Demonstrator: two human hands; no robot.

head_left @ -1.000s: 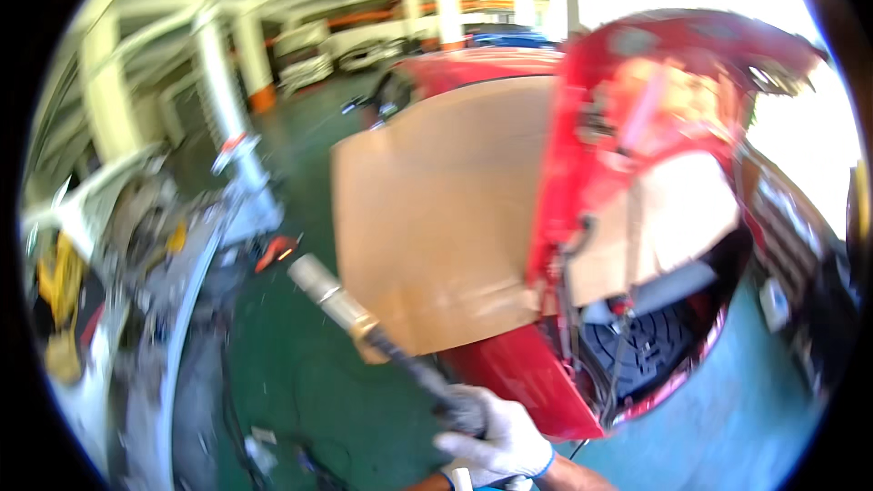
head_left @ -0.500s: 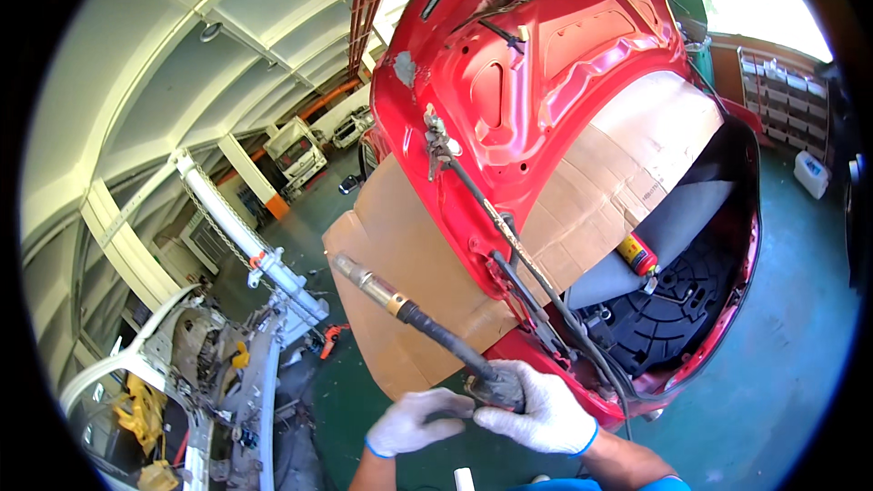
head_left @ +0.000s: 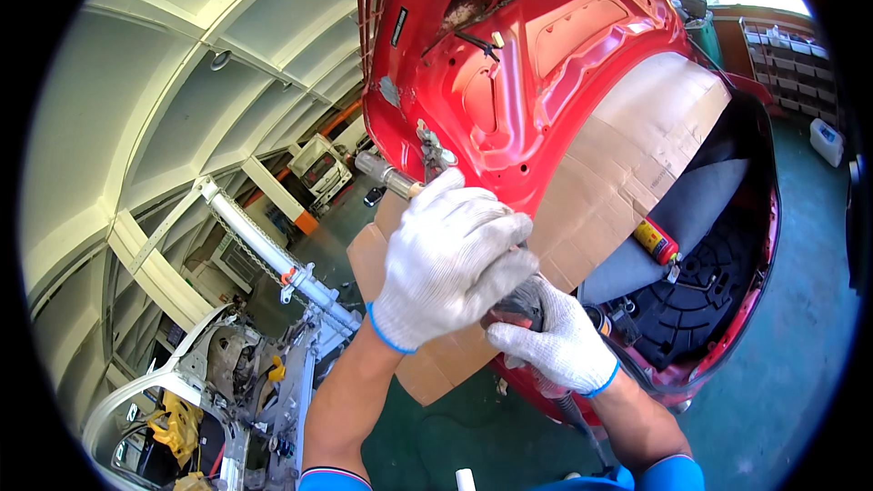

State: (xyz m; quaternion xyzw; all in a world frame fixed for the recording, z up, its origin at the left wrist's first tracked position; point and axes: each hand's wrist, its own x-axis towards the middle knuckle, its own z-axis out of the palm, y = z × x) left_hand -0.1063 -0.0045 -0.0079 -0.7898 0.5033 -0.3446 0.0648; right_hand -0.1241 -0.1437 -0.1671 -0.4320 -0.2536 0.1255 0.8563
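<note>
Both hands wear white knit gloves with blue cuffs. My right hand (head_left: 564,341) is closed round the dark handle of a welding torch (head_left: 389,175). My left hand (head_left: 450,259) wraps over the torch's neck, hiding most of it; only the metal nozzle shows beyond the fingers, pointing up and left. The torch's cable runs down below my right hand. Just past the nozzle is a raised red car lid (head_left: 509,118) with a metal clamp (head_left: 436,150) at its edge. Brown cardboard (head_left: 627,155) lies under the lid, behind my hands.
At right, the open car trunk (head_left: 705,295) holds a small red-and-yellow extinguisher (head_left: 657,241). A stripped car body (head_left: 227,400) and a pale blue post with a chain (head_left: 273,259) stand at left. Shelves of bins (head_left: 791,73) and a white jug (head_left: 826,143) are at far right.
My left hand has risen from beside the handle and closed over the torch's neck. My right hand and the torch have moved up and right. The view has shifted slightly.
</note>
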